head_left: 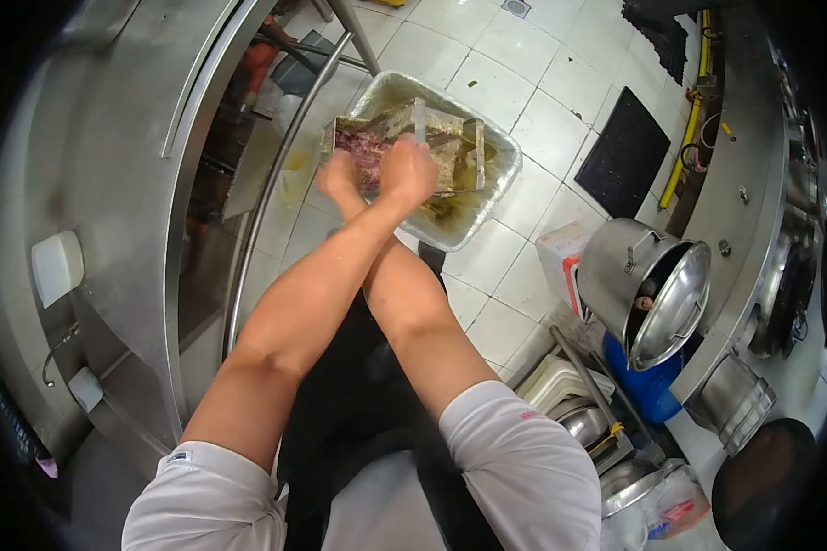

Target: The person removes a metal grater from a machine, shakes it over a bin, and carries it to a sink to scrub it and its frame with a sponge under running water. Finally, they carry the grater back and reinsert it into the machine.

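My bare forearms cross, the left over the right, above a pale grey tub (510, 174) on the floor. The tub has murky yellowish liquid and a grimy rectangular box (448, 151) in it. Dark reddish, lumpy matter (366, 151) shows at the box's left end. My left hand (409, 172) is a slightly blurred fist at the middle of the box, with a pale flat strip (420, 119) rising from it. My right hand (340, 177) curls closed beside the reddish matter, at the box's near left side; I cannot tell what its fingers hold.
A steel counter (147, 211) and a curved metal rail (259, 202) run along the left. White floor tiles (487, 87) surround the tub. A black mat (625, 154) lies to the right, near a lidded steel pot (616, 266), a cardboard box (560, 262) and a rack with bowls (583, 422).
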Motion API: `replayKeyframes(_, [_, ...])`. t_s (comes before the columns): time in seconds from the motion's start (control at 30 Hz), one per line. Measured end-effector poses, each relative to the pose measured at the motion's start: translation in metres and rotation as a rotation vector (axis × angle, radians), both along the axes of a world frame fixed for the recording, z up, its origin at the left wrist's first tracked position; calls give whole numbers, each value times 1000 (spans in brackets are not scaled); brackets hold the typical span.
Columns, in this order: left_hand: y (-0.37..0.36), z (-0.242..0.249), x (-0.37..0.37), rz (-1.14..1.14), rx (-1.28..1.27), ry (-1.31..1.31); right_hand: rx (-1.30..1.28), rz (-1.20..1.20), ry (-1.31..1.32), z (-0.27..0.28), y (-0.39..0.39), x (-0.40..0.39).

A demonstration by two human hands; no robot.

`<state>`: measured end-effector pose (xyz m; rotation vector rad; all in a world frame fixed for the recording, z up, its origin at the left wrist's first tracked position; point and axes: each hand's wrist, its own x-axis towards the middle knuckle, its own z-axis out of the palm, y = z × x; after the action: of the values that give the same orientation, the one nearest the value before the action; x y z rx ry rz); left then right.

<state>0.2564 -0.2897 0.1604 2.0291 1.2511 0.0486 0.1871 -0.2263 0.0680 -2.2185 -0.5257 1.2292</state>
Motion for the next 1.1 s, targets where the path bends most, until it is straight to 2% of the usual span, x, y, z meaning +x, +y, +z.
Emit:
replayKeyframes(0.1, [9, -47, 9, -80, -259, -100, 110, -47, -55, 5, -10, 2])
replayKeyframes(0.2, [4, -60, 30, -77, -409, -71, 226, -78, -105, 10, -24, 8])
replayKeyframes(0.23, [2, -58, 37, -96, -398, -16, 261, -83, -117, 10, -28, 11])
replayKeyframes(0.37, [-9, -44, 64, -144, -298, 182, 437, -171, 149, 2, -49, 26])
replayKeyframes(0.47, [-18, -60, 73, 44, -430, 64, 479, -210, 257, -23, -60, 36])
replayKeyframes(0.5, [-23, -65, 77, 111, -499, 27, 488, -240, 298, -16, -65, 41])
replayKeyframes(0.57, [-28, -69, 83, 165, -552, -15, 510, -303, 389, 5, -71, 48])
replayKeyframes(0.7, [-30, -51, 84, 238, -747, -97, 522, -298, 385, -9, -84, 61])
replayKeyframes(0.77, [-32, -45, 85, 163, -699, -100, 519, -339, 416, -2, -90, 72])
replayKeyframes(0.87, [-31, -12, 73, 61, -605, -228, 707, -458, 432, -54, -103, 81])
replayKeyframes(0.93, [-16, 6, 56, 18, -514, -330, 882, -694, 584, -33, -115, 92])
replayKeyframes(0.97, [-8, 11, 46, 10, -464, -370, 774, -679, 626, -35, -120, 101])
replayKeyframes(1.03, [19, -1, 22, 112, -537, -554, 560, -637, 711, -47, -131, 121])
replayKeyframes(1.1, [55, -33, -9, 160, -298, -558, 720, -786, 757, -36, -137, 123])
